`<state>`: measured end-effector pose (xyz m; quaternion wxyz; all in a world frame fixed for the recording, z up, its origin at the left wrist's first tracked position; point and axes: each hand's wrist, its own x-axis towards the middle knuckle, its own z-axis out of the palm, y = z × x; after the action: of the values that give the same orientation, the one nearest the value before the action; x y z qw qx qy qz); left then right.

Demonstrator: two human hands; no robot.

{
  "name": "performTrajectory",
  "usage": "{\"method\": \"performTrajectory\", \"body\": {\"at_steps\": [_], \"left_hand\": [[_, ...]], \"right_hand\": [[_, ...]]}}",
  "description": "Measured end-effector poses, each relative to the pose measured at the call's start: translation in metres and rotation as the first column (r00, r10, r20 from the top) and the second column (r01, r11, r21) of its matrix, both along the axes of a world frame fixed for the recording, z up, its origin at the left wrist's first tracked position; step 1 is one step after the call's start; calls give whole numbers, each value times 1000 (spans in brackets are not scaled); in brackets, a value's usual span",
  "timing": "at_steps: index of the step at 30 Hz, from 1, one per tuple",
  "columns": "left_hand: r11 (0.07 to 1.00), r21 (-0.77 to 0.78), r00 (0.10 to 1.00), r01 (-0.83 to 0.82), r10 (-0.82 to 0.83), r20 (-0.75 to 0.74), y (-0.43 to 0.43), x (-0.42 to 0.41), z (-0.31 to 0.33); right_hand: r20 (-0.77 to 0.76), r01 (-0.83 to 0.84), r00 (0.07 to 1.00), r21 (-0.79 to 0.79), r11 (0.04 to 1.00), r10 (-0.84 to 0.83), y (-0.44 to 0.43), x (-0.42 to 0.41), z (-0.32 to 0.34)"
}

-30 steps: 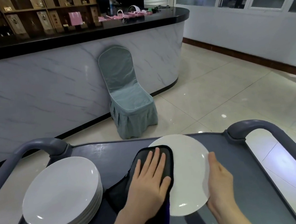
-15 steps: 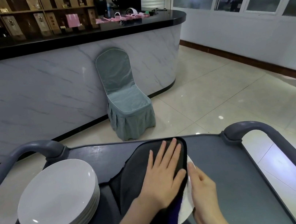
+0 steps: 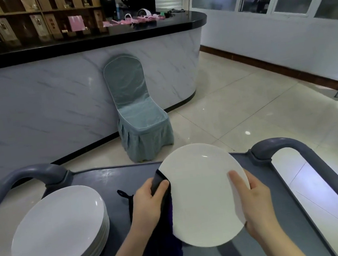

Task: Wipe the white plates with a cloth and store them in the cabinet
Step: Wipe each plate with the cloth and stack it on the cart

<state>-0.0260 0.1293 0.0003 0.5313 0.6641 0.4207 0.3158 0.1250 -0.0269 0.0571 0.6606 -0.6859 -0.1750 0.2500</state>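
Wiping is under way on one plate [image 3: 202, 195], which is held tilted up over the cart [image 3: 110, 180] with its face toward the camera. The fingers of the left hand [image 3: 150, 203] are curled round a fold of the dark cloth [image 3: 157, 245] and pinch it over the plate's rim, thumb on the near side. The rest of the cloth hangs below those fingers down to the cart top. The right hand [image 3: 256, 202] grips the opposite rim, its thumb lying flat on the plate's face and its other fingers hidden behind. The plate spans the gap between the two sets of fingers. I cannot tell whether its lower edge touches the cart.

A stack of plates [image 3: 58, 232] sits on the cart beyond the left fingers, apart from the cloth. Nothing shows whether that stack has been wiped or is waiting. If it is waiting, most of the wiping lies ahead.

No cabinet is in view, and no plate can be seen stored, so the storing part looks not yet begun. On that reading the task is in an early to middle stage. This plate's rim is being wiped, and the plate then has to be put away.
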Motion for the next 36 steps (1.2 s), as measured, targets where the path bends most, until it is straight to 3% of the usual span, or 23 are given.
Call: {"method": "performTrajectory", "body": {"at_steps": [3, 8, 10, 13, 16, 18, 20, 23, 25, 28, 30, 33, 36], "left_hand": [[993, 101, 998, 63, -59, -36, 13, 0, 16], [859, 192, 858, 475, -404, -317, 22, 1, 30], [856, 190, 854, 481, -409, -321, 19, 2, 27], [946, 143, 953, 290, -272, -135, 13, -6, 14], [999, -38, 998, -39, 40, 39, -4, -14, -6], [973, -129, 980, -193, 196, 11, -18, -13, -14], [968, -110, 974, -226, 222, -50, -21, -12, -19], [996, 16, 993, -83, 84, -88, -2, -18, -10], [986, 119, 981, 113, -92, -172, 12, -20, 2], [867, 177, 857, 466, -394, -331, 17, -13, 18], [807, 210, 805, 552, -451, -384, 13, -10, 18], [917, 231, 933, 326, -273, -234, 9, -18, 7], [993, -31, 994, -111, 112, 12, -7, -22, -7]], "right_hand": [[94, -149, 984, -64, 987, 154, -1, -4, 1], [249, -436, 833, -256, 863, 494, 7, -12, 1], [284, -467, 793, -283, 838, 538, 10, -12, 1], [274, -419, 842, -210, 884, 464, 8, -4, 2], [126, -227, 965, -48, 973, 231, 7, -3, -3], [7, -89, 996, 3, 996, 89, 7, -9, -10], [-38, -57, 998, -10, 998, 57, 6, -15, -19], [15, -174, 984, -53, 983, 175, 1, -15, -24], [90, -327, 938, -104, 939, 336, 1, -10, -19], [232, -517, 782, -280, 809, 579, 11, -12, -15], [290, -544, 711, -350, 763, 640, 15, -12, -14], [274, -509, 780, -245, 825, 562, 13, -3, -5], [164, -264, 951, -22, 964, 264, 14, -5, -5]]}}
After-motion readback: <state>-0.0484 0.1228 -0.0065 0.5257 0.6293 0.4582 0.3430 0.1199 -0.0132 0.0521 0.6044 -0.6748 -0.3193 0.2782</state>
